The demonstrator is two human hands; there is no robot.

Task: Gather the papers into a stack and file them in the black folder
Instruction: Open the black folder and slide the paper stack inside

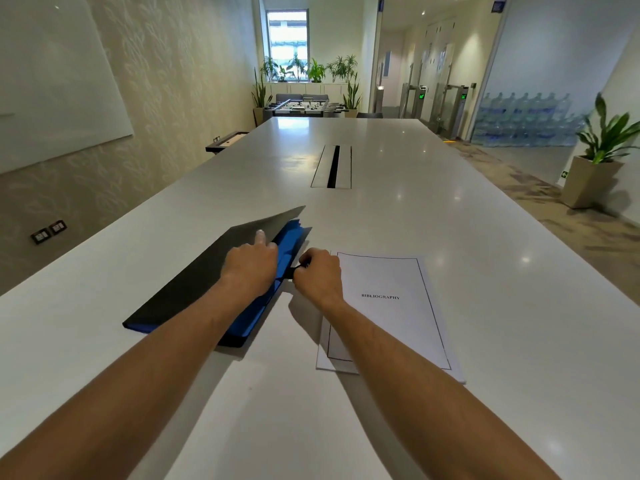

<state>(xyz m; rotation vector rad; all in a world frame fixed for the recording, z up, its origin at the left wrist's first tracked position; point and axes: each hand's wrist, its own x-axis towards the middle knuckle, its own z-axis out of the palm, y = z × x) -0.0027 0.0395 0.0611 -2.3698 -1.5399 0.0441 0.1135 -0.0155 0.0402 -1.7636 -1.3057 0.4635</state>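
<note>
While daylight came through a far window (287, 43), a long white counter (450, 237) ran down the middle of a meeting room, glossy enough to catch the ceiling lights, with a slotted cable hatch (333, 166) set in its centre line. A whiteboard (52, 81) hung on the patterned wall to the left; potted plants (311, 69) and a table-football game (304, 106) stood at the far end, and a planter (595, 168) sat on the carpet to the right.

On the near part of the counter lay the black folder (194, 282), its long axis running from near left to far right, the far corner aimed toward the hatch. Its black cover was raised a little along the right edge, showing blue dividers (287, 244) inside. Just beside it to the right, the stack of papers (388, 313) lay flat, long axis pointing away from the person, the top sheet framed and headed "BIBLIOGRAPHY".

Both bare forearms reached forward from the lower edge. The left hand (251, 263) rested palm down on the cover's right edge, index finger extended, fingers curled over the edge against the blue dividers. The right hand (318, 275) was curled, pinching a thin black strap (296, 268) at the folder's open edge, its wrist over the papers' near left corner.
</note>
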